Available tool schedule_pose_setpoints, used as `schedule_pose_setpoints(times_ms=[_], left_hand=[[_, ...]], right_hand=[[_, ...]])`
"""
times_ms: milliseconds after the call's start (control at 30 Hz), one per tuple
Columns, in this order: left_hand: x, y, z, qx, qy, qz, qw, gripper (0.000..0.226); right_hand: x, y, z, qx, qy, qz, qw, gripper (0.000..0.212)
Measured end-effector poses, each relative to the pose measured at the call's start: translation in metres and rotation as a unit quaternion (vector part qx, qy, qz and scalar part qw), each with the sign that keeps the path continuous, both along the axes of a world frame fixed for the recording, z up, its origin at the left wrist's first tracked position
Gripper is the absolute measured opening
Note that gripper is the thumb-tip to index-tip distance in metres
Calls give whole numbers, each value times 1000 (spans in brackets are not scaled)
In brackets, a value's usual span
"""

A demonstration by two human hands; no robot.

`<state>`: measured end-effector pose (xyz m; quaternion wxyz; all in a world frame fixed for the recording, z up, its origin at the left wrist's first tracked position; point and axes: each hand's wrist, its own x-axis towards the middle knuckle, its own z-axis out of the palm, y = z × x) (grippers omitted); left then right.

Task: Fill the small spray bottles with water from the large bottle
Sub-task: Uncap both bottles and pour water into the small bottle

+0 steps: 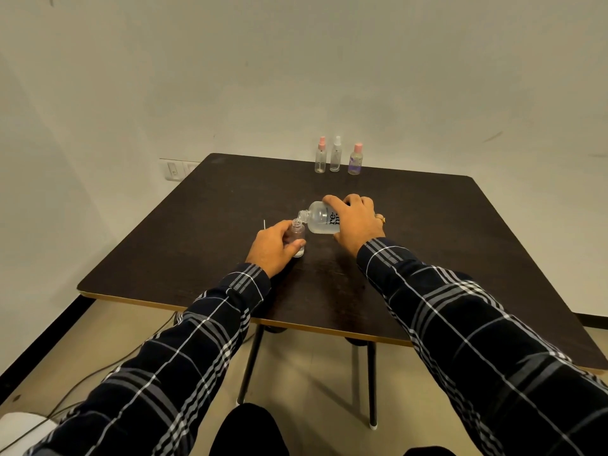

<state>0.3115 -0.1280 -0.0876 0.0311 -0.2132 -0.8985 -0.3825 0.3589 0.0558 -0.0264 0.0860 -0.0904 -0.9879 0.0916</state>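
My left hand (274, 246) holds a small clear spray bottle (298, 236) upright on the dark table (197, 251), its top off. My right hand (357, 222) grips the large clear bottle (320, 221), tipped on its side with its open neck over the small bottle's mouth. A thin white dip tube (264, 224) sticks up just behind my left hand; what it belongs to is hidden. Three more small bottles stand at the table's far edge: one with a pink sprayer (320, 156), one with a white sprayer (335, 155), one with a pink cap (355, 159).
The table stands against a plain wall, with a wall socket (174, 169) at its far left corner. Cables run over the floor at the lower left. The table's front edge (230, 312) lies under my forearms.
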Motion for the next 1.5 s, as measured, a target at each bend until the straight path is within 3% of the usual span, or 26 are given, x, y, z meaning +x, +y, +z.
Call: schedule_pose_setpoints(times_ms=[1500], left_hand=[[4, 0, 5, -7, 2, -2, 1000, 44]], right_hand=[[0, 0, 2, 15, 3, 4, 1000, 71]])
